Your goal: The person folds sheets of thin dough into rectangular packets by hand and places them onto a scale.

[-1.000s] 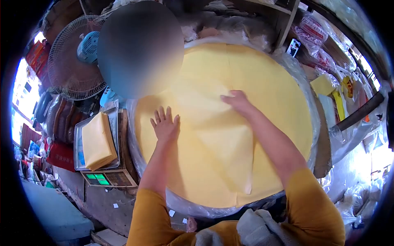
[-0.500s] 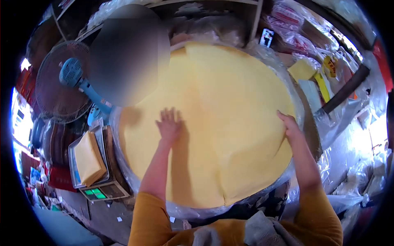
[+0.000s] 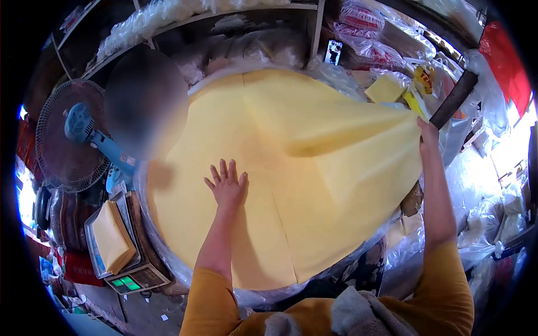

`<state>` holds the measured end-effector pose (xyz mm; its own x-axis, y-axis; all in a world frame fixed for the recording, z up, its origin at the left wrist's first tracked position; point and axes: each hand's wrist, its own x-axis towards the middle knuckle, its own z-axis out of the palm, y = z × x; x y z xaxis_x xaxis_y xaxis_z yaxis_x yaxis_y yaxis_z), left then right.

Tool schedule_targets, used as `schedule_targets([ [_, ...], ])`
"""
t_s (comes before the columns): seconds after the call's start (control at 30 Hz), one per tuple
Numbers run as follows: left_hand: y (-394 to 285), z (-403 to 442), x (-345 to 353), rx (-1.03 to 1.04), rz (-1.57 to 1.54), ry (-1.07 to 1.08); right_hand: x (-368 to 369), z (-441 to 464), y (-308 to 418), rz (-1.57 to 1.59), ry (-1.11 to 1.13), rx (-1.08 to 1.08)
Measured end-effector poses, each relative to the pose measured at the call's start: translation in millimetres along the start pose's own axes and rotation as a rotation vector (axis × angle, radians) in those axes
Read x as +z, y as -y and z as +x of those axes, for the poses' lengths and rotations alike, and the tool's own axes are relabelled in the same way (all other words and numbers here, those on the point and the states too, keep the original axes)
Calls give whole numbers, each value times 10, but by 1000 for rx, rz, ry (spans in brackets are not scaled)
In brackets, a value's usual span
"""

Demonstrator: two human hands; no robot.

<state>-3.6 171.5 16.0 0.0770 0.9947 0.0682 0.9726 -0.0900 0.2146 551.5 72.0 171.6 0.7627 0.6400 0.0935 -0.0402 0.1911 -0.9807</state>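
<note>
A large round stack of thin, pliable yellow sheets (image 3: 224,123) covers the work surface in front of me. Flat on it lies my left hand (image 3: 228,187), palm down with fingers spread. On the far right, my right hand (image 3: 428,134) is closed on the rim of the top yellow sheet (image 3: 358,162). That side of the sheet is raised and drawn to a point at my fingers, with folds running back toward the middle. A straight cut or seam crosses the near part. My right fingertips are partly hidden by the sheet.
Clear plastic film (image 3: 151,227) edges the stack. At left stand a digital scale (image 3: 126,283) with folded yellow sheets (image 3: 114,238) on its tray and a blue fan (image 3: 81,123). A dark bar (image 3: 455,101), bagged goods (image 3: 358,22) and a lit phone (image 3: 333,52) are at right.
My right hand has taken the top sheet's rim up and outward to the right, making folds. My left hand stays spread on the sheet. The view has shifted slightly.
</note>
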Motion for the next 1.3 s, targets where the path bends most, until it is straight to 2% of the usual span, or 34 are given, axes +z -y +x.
schedule_targets([
  [0.07, 9, -18, -35, 6, -28, 6, -19, 337, 72, 66, 22, -41],
  [0.13, 10, -21, -42, 10, -37, 8, 55, 464, 435, 79, -55, -78],
  [0.2, 11, -25, -34, 8, -34, 8, 92, 337, 935, -155, -110, -287],
  [0.3, 26, 8, 31, 6, -30, -8, 506, -586, 1632, -261, 97, -465],
  [0.33, 32, 6, 32, 9, -22, -14, 601, -953, 1800, -397, 209, -519],
  [0.37, 16, 29, -29, -12, -30, 62, 661, -1292, 1942, -530, 321, -572],
  [0.43, -60, 130, -242, -61, -42, 217, 677, -1777, 2183, -642, 556, -813],
  [0.5, -270, 255, -470, 73, -213, 231, 445, -2073, 2576, -886, 895, -744],
  [0.53, -405, 297, -548, 139, -300, 240, 402, -2199, 2712, -895, 964, -852],
  [0.6, -764, 358, -511, 671, -688, 46, 156, -2331, 3038, -1032, 1035, -867],
  [0.67, -1336, 145, -831, 872, -819, 79, -56, -2464, 3330, -1135, 1030, -871],
  [0.73, -1828, -187, -1126, 1029, -1032, 207, -249, -2575, 3577, -1206, 991, -866],
  [0.8, -2210, -479, -1186, 1201, -1026, 337, -371, -2689, 3732, -1256, 935, -847],
  [0.87, -2452, -793, -1177, 1248, -934, 597, -525, -2725, 3893, -1290, 882, -832],
  [0.93, -2560, -1027, -1121, 1275, -1023, 888, -618, -2762, 3977, -1318, 827, -796],
  [1.03, -2523, -1203, -969, 1071, -864, 1141, -760, -2702, 4050, -1314, 745, -760],
  [1.07, -2434, -1214, -928, 1098, -944, 1009, -796, -2644, 4075, -1307, 711, -742],
  [1.13, -2160, -991, -1036, 1051, -959, 885, -810, -2466, 4061, -1273, 638, -715],
  [1.17, -1980, -831, -1212, 935, -909, 729, -777, -2356, 4006, -1246, 606, -698],
  [1.2, -1794, -505, -1257, 788, -931, 673, -723, -2220, 3940, -1205, 571, -684],
  [1.23, -1567, -58, -1232, 659, -839, 382, -656, -2075, 3834, -1167, 532, -671],
  [1.27, -1290, 396, -1437, 623, -805, 176, -577, -1918, 3663, -1058, 458, -679],
  [1.3, -1068, 601, -1921, 705, -809, -91, -463, -1781, 3619, -1074, 503, -771],
])
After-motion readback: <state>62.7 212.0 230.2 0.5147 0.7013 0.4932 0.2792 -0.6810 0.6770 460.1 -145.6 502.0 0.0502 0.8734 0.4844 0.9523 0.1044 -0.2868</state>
